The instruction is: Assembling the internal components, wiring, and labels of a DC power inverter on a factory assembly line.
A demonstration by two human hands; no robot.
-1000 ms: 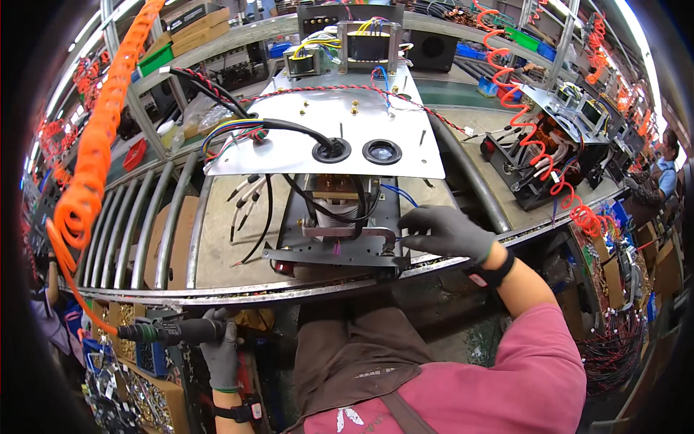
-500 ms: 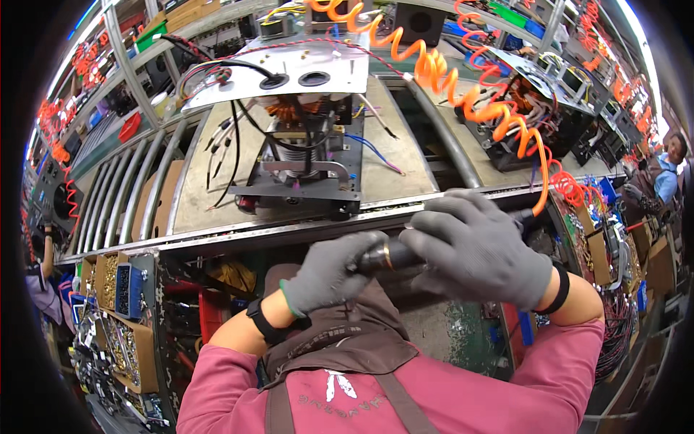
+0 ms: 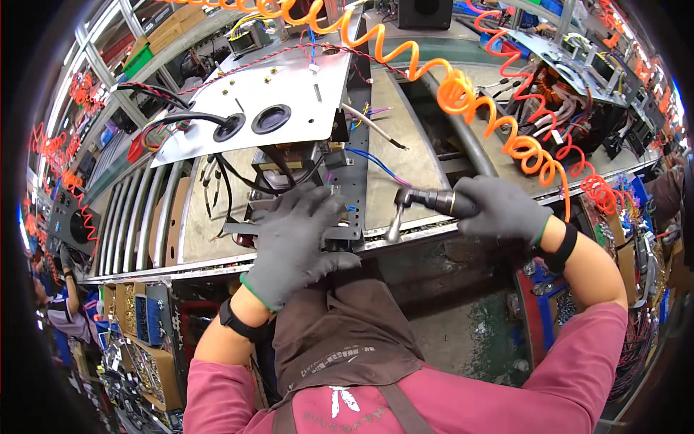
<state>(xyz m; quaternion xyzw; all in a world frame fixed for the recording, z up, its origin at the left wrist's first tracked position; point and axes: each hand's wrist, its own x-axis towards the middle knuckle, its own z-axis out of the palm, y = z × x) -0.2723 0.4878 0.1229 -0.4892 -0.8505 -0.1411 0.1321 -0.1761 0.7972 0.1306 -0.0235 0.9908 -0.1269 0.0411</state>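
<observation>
My right hand, in a grey glove, is wrapped round the black body of an air ratchet wrench. Its angled head points left and carries a silver socket hanging downward over the bench's front rail. With fingers spread, my left hand lies at the front of a half-built machine, by its dark perforated base plate. A silver metal panel with black grommets tops this machine, and cables pass through it. Part of the machine's lower front is hidden behind my left hand.
An orange coiled air hose hangs across the upper right. A second open machine stands at the right. Rollers run along the left. Bins of screws sit at lower left, beside another person.
My left hand has let go of the wrench and moved up to the machine's front, its fingers now spread. My right hand keeps the wrench, whose head and socket now show.
</observation>
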